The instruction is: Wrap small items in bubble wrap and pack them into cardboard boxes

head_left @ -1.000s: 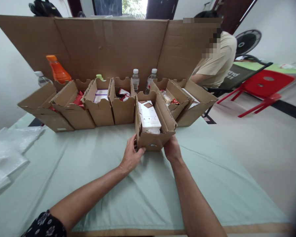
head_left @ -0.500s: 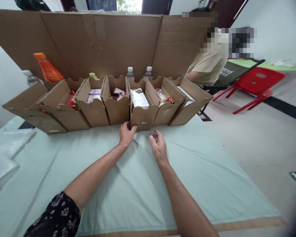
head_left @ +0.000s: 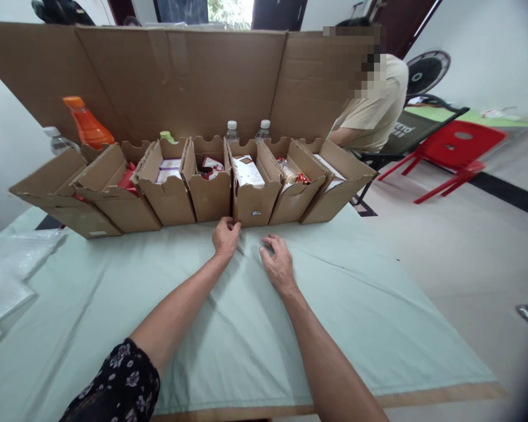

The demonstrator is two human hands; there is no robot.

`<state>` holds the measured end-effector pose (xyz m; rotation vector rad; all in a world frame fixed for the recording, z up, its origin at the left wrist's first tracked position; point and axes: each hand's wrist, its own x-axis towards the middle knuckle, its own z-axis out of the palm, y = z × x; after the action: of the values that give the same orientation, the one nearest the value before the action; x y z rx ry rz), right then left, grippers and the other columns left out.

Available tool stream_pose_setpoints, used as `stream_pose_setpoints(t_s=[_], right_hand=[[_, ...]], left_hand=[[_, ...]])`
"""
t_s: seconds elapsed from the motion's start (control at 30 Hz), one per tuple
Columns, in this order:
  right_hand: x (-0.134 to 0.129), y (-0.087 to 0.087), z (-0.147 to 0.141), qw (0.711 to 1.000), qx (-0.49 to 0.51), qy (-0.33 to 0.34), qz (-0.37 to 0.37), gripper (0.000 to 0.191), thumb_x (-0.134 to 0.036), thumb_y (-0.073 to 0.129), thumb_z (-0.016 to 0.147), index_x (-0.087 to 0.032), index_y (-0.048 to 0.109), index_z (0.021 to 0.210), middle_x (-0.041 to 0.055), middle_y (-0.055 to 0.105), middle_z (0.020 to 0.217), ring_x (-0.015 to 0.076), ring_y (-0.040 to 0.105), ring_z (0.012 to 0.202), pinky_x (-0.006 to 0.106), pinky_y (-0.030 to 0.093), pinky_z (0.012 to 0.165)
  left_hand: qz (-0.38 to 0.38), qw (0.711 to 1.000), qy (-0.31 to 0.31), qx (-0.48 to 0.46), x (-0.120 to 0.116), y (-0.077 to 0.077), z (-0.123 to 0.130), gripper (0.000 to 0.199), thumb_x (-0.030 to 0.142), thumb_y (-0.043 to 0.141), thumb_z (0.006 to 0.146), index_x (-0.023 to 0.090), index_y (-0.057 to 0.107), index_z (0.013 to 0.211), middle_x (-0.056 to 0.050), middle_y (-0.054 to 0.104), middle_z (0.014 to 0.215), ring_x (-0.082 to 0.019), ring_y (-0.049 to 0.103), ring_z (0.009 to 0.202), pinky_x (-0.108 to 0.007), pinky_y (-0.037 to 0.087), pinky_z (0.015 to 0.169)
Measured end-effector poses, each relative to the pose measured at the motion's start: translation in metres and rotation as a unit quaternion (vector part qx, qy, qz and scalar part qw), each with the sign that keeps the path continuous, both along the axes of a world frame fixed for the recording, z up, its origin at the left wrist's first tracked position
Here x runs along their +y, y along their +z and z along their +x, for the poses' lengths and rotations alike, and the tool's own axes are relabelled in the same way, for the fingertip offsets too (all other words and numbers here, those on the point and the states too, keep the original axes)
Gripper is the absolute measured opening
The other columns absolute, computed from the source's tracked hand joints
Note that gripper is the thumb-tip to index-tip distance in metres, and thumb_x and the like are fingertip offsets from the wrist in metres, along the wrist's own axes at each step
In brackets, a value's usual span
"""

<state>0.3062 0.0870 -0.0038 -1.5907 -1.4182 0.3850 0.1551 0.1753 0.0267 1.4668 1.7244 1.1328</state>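
Several open cardboard bins stand side by side along the back of the table. My left hand (head_left: 226, 237) is at the lower front edge, between the bin with red packets (head_left: 212, 202) and the bin with a white box (head_left: 254, 205); its fingers are bent close together, and whether they pinch anything is hidden. My right hand (head_left: 279, 264) hovers over or rests on the cloth just in front of the white-box bin, thumb and fingers apart, holding nothing. To the right is a bin with wrapped snacks (head_left: 290, 205).
A tall cardboard panel (head_left: 220, 82) stands behind the bins, with an orange bottle (head_left: 88, 124) and clear bottles before it. Clear plastic bags (head_left: 13, 264) lie on the green cloth (head_left: 229, 351) at left. A person (head_left: 374, 111) sits behind at right, near a red chair (head_left: 462, 143).
The white-box bin has moved back slightly, more in line with its neighbours. My right hand has shifted a little left. My left thumb has drawn closer to its fingers.
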Motion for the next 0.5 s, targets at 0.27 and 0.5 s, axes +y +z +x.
stream_pose_setpoints(t_s=[0.27,0.5], right_hand=[[0.001,0.003,0.005,1.000,0.001,0.009,-0.003,0.027,-0.036,0.061,0.082,-0.023,0.074,0.102,0.0152,0.066,0.134,0.0313,0.064,0.112,0.052,0.054,0.094],[-0.006,0.014,0.002,0.999,0.040,0.014,0.011,0.026,-0.039,0.060,0.081,-0.022,0.073,0.095,0.0150,0.071,0.122,0.0311,0.065,0.115,0.050,0.053,0.099]], left_hand=[[0.053,0.987,-0.148,0.024,-0.029,-0.001,-0.027,0.031,0.018,0.058,0.088,0.014,0.069,0.117,-0.013,0.074,0.110,-0.024,0.070,0.104,-0.038,0.055,0.097],[0.140,0.917,-0.321,0.190,-0.135,-0.014,-0.132,0.039,0.020,0.064,0.087,0.023,0.071,0.125,-0.012,0.064,0.146,-0.033,0.052,0.142,-0.056,0.044,0.118]])
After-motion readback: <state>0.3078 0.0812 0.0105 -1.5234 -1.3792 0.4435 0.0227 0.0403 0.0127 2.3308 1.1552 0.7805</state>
